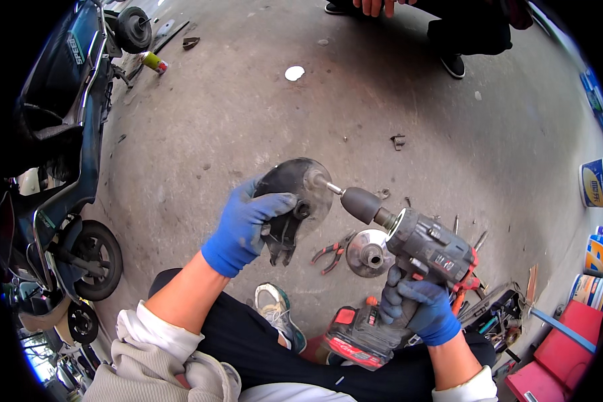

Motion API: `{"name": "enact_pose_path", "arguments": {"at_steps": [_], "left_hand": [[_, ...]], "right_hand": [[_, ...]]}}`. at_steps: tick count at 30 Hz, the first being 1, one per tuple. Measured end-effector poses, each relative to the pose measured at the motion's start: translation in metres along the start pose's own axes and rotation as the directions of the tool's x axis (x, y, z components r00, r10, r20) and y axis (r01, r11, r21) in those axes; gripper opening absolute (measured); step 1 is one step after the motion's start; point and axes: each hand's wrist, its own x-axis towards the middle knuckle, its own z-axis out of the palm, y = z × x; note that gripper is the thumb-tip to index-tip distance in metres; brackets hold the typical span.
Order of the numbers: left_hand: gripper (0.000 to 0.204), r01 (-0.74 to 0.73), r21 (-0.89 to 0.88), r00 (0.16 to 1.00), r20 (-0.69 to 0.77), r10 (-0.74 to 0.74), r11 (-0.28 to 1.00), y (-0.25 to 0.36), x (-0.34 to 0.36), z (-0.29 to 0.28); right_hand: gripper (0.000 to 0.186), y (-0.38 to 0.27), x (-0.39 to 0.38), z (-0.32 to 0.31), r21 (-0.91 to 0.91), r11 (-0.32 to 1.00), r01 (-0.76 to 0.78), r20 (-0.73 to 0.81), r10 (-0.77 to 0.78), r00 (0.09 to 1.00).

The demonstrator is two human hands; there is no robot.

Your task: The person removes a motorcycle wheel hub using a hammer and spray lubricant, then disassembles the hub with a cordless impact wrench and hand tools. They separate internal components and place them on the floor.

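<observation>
In a blue work glove, my left hand (244,224) grips a dark, dirty rounded cover-like part (281,187) with a clear-looking edge and a small round boss. My right hand (415,305), also gloved, is wrapped round the handle of a black and red cordless drill (432,248). The drill points up and left, and the bit in its chuck (360,204) reaches the upper right of the dark part. Below the chuck, a shiny metal disc with a central hub (371,253) lies on the floor, beside red-handled pliers (333,253).
A scooter (80,154) stands along the left. Another person crouches at the top, a shoe (453,65) on the concrete. Small metal bits (398,142) lie scattered. A pile of tools (496,321), a red box (569,348) and buckets (595,182) line the right. A spray can (154,63) lies top left.
</observation>
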Motion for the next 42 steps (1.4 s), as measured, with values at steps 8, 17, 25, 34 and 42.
{"name": "enact_pose_path", "arguments": {"at_steps": [8, 17, 25, 34, 42], "left_hand": [[0.026, 0.062, -0.108, 0.995, -0.074, -0.070, 0.992, -0.008, -0.004, 0.015], [0.025, 0.006, 0.111, 0.991, -0.130, 0.008, 0.994, -0.018, 0.001, 0.013], [0.016, -0.024, 0.604, 0.995, -0.062, 0.076, 0.796, -0.016, 0.002, 0.010], [0.015, -0.077, 0.577, 0.997, 0.046, 0.062, 0.813, -0.006, 0.000, 0.018], [0.021, -0.082, 0.564, 0.984, 0.177, -0.023, 0.822, 0.012, 0.000, 0.013]], "right_hand": [[0.035, 0.024, 0.008, 0.021, -0.914, -0.252, 0.317, 0.404, -0.513, 0.758], [0.045, 0.031, 0.005, 0.028, -0.916, -0.300, 0.265, 0.377, -0.421, 0.825], [0.054, 0.018, -0.009, 0.031, -0.947, -0.156, 0.282, 0.321, -0.402, 0.858], [0.040, -0.031, -0.019, 0.040, -0.829, -0.407, 0.385, 0.543, -0.419, 0.727], [0.036, -0.040, -0.036, 0.005, -0.279, 0.959, 0.054, -0.208, -0.115, 0.971]]}}
